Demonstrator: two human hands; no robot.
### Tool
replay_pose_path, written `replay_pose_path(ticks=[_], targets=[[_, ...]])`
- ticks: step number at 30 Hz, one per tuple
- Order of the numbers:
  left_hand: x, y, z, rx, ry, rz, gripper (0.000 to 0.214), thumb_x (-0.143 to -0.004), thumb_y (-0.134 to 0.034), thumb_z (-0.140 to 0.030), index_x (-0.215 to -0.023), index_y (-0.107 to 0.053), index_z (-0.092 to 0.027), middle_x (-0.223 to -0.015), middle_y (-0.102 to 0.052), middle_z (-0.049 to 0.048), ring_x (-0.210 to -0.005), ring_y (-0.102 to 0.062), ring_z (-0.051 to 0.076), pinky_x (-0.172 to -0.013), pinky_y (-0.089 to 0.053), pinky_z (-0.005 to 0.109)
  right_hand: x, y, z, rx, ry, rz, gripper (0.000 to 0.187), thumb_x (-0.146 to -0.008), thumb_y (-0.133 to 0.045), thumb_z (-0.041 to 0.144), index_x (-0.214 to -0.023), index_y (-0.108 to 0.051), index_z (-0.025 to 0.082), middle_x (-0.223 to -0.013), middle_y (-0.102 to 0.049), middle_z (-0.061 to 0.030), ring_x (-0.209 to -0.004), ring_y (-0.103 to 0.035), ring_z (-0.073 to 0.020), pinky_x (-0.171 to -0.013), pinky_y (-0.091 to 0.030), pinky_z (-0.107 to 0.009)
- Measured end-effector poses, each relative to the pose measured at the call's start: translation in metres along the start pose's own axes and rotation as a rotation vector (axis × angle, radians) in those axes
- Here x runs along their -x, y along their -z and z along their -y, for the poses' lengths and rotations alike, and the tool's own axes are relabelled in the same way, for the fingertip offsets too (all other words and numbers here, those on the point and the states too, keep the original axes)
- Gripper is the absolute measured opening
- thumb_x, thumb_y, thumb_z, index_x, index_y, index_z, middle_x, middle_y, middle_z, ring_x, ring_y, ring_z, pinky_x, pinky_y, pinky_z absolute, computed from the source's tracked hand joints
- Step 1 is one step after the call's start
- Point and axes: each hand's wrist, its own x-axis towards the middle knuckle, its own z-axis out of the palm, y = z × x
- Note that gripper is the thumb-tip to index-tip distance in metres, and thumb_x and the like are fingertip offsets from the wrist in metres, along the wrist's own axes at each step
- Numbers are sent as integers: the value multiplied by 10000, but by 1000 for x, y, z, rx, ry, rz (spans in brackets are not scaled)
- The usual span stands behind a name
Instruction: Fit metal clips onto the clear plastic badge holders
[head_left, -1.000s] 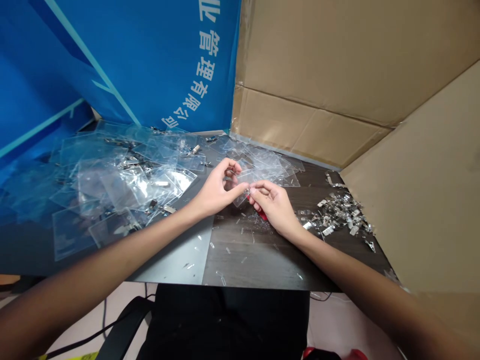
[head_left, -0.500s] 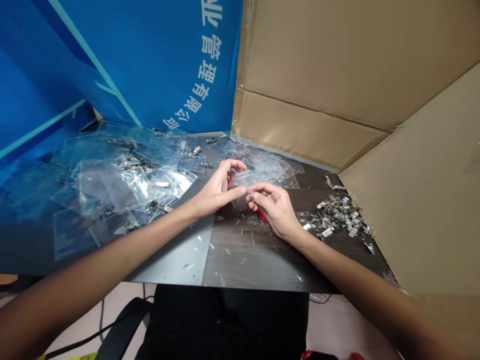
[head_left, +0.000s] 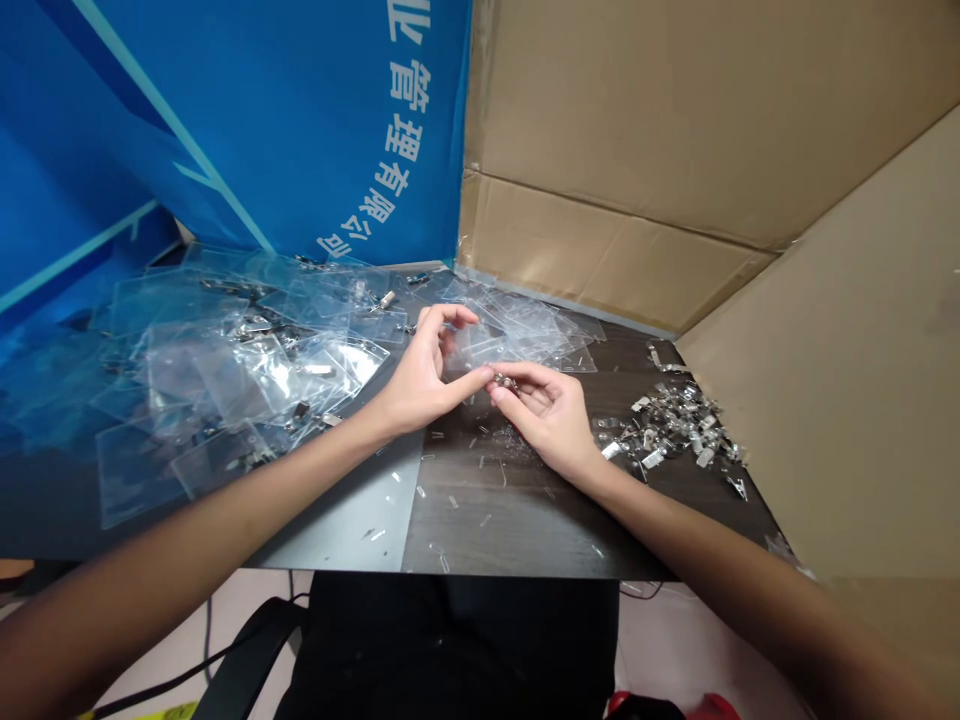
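My left hand (head_left: 424,380) pinches a clear plastic badge sleeve (head_left: 480,345) between thumb and fingers, just above the dark table (head_left: 517,520). My right hand (head_left: 551,415) meets it at the fingertips and pinches a small metal clip (head_left: 504,380) against the sleeve's edge. Both hands hover over the middle of the table.
A big heap of clear sleeves with clips (head_left: 225,370) lies to the left, and a smaller stack of plain sleeves (head_left: 532,335) behind the hands. Loose metal clips (head_left: 675,425) are piled at the right. Cardboard walls (head_left: 825,380) and a blue banner (head_left: 262,130) close in the table. Small plastic scraps (head_left: 450,500) litter the front.
The hands have stayed together, shifting slightly. The metal clip now shows more plainly at my right fingertips, and the red thing seen under my right hand before is hidden.
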Motion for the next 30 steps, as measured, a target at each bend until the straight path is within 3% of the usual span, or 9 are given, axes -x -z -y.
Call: replay_pose_path(ticks=[6,15,21,25,27,28,30], targets=[[2,-1,-2,-61,-13,8,576,-856,-862,-444,-1322,-574,-265,-1340,-550,118,-1178,-560,283,-1050,-492,436,-1,0,-2,21,-5,-47,295,-879,-916,469,-1041,-859,229,-1111,-877,-96,-1026,-834,-256,-1010,-696,-449],[4,-5,-7,-77,-59,25,580,-863,-868,-416,-1316,-535,-275,-1337,-561,117,-1250,-579,304,-1056,-508,448,-3,5,-1,161,44,-11,292,-977,-814,499,-995,-815,208,-989,-857,-92,-791,-788,-208,-779,-672,-364],[-1,1,-13,-100,-66,32,562,-865,-875,-399,-1305,-550,-269,-1314,-575,107,-1215,-593,291,-1040,-506,444,-9,10,6,315,110,17,166,-1031,-729,360,-1064,-815,222,-1088,-862,-100,-950,-811,-245,-885,-673,-410],[-22,31,-18,-212,-77,-69,574,-846,-903,-436,-1281,-574,-256,-1271,-576,94,-1109,-574,275,-1025,-499,479,-10,12,45,375,226,-92,276,-991,-748,269,-1263,-774,239,-1339,-782,-131,-1086,-790,-249,-928,-665,-428],[-37,59,-18,-334,-97,-174,666,-786,-973,-507,-1269,-595,-247,-1264,-534,93,-1136,-547,303,-1057,-492,530,-1,11,79,427,287,-48,60,-1005,-731,246,-973,-780,238,-1041,-790,-78,-941,-756,-225,-816,-637,-387],[-44,74,-18,-401,-90,-216,719,-751,-1007,-539,-1268,-603,-246,-1289,-507,96,-1185,-526,331,-1097,-477,569,6,11,97,437,295,7,212,-1024,-720,244,-812,-719,245,-866,-748,-45,-801,-709,-199,-736,-605,-366],[-55,104,-18,-538,-32,-338,852,-626,-1085,-557,-1241,-591,-235,-1350,-458,112,-1252,-502,380,-1186,-426,664,25,13,134,412,300,73,382,-1046,-730,266,-683,-612,258,-696,-641,-12,-614,-588,-168,-594,-527,-343]])
